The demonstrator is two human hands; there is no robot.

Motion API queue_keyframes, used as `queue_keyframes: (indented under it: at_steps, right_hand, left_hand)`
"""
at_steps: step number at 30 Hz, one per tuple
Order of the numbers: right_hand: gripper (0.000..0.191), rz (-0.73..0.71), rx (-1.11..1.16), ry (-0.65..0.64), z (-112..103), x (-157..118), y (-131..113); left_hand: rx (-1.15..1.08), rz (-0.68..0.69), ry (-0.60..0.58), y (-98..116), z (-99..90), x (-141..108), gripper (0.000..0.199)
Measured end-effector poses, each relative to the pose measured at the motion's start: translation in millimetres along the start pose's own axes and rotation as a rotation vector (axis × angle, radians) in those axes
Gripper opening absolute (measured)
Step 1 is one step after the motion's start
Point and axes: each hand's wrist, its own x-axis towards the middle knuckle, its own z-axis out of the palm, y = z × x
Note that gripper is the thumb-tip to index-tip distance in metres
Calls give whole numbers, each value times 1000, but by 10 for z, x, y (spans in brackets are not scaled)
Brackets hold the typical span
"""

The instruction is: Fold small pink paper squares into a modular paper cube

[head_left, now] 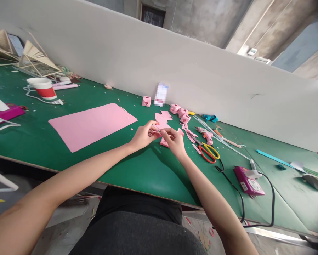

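My left hand (143, 137) and my right hand (174, 141) meet over the middle of the green table, pinching a small piece of pink paper (155, 134) between them. Fingers cover most of that piece, so its shape is hard to make out. Just beyond my hands lie several cut pink paper pieces (163, 122). Partly under my right hand is another pink piece (164, 142). Folded pink paper shapes with cut openings (184, 112) sit farther back, with one more (146, 101) to their left. A large pink sheet (92, 126) lies left of my hands.
Right of my hands are scissors (209, 153), pink paper scraps (192, 136), a pink glue gun (206, 135) and clear glue sticks (222, 140). A purple power strip (249, 181) with a black cord stands near the front right. At left is a paper cup (43, 88). A pale partition (127, 53) runs behind.
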Motion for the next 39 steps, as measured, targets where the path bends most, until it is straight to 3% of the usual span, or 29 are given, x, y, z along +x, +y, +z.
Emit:
queue_keyframes:
  at_steps: [6, 14, 20, 28, 39]
  right_hand:
    - [36, 7, -15, -58, -29, 8, 39]
    - [23, -39, -205, 2, -65, 26, 133]
    - [19, 13, -206, 30, -19, 17, 158]
    - [15, 39, -263, -43, -5, -4, 160]
    - [15, 53, -224, -58, 2, -7, 190]
  left_hand:
    - [-1, 3, -14, 29, -10, -8, 46]
    - [-62, 24, -137, 33, 52, -51, 47]
    - [-9, -9, -119, 20, 56, -51, 44]
    - [253, 134, -85, -34, 34, -42, 35]
    - [261, 166, -32, -71, 13, -22, 31]
